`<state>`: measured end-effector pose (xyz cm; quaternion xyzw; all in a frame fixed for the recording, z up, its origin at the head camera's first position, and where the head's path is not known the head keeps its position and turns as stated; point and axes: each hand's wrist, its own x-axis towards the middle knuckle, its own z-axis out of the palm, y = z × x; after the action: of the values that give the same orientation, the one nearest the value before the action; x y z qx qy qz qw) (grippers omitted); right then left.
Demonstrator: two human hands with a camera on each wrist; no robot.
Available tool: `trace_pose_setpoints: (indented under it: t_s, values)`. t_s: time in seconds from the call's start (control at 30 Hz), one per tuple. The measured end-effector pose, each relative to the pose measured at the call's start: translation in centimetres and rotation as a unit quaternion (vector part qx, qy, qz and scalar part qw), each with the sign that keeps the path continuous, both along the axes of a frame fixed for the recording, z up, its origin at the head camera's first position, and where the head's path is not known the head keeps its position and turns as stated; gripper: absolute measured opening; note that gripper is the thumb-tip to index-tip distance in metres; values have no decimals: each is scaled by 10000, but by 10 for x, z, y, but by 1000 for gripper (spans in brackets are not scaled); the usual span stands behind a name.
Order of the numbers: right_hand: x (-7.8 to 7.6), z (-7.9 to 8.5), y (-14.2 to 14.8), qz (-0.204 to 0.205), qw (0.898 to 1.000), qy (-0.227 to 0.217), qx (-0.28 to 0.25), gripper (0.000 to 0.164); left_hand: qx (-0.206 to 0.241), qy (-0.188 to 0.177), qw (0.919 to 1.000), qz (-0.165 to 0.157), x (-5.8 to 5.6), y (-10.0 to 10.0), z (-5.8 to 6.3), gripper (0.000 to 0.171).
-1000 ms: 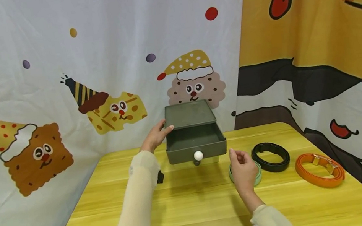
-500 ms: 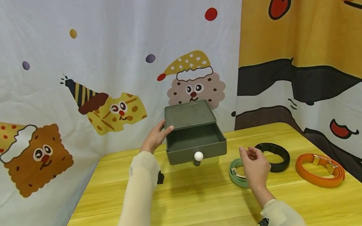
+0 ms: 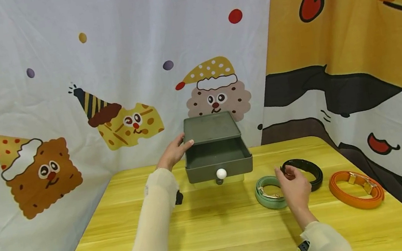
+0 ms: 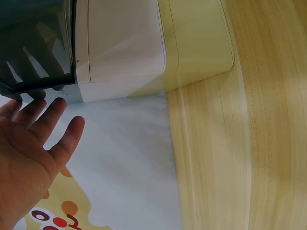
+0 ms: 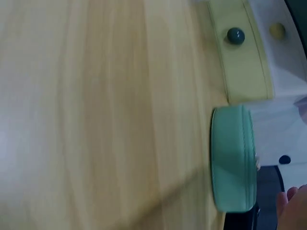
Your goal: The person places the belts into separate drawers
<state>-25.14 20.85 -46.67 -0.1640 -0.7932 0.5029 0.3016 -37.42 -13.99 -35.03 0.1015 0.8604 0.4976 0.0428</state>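
Note:
A small drawer cabinet point(image 3: 211, 128) stands at the back of the table, its dark green top drawer point(image 3: 201, 172) pulled out; a white round knob point(image 3: 221, 174) is on the drawer's front. My left hand point(image 3: 171, 153) is at the cabinet's upper left side, fingers extended, thumb near the top's front corner. Right of the cabinet lie a coiled green belt point(image 3: 271, 203) with a metal buckle and a coiled black belt point(image 3: 318, 175). My right hand point(image 3: 297, 191) hovers over them with loosely bent fingers, fingertips overlapping the black belt's left edge. Nothing shows in its grasp.
A coiled orange belt point(image 3: 358, 200) with a gold-coloured buckle lies farther right on the wooden table point(image 3: 217, 239). Cartoon-printed cloth point(image 3: 127, 37) hangs close behind the table and along its right side. Below the open drawer, the cabinet has a yellow section point(image 5: 242, 62) with a dark knob.
My right hand has moved right, from over the green belt to the black belt's left edge, uncovering most of the green belt. The left hand stays at the cabinet.

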Motion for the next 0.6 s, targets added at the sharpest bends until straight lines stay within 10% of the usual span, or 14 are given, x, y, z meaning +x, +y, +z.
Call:
trace_pose_setpoints:
  t_s: [0.6]
  values:
    - [14,-14,42,1527,9766,-1218,895,66,28,-67,10000,46,0,1,0,76]
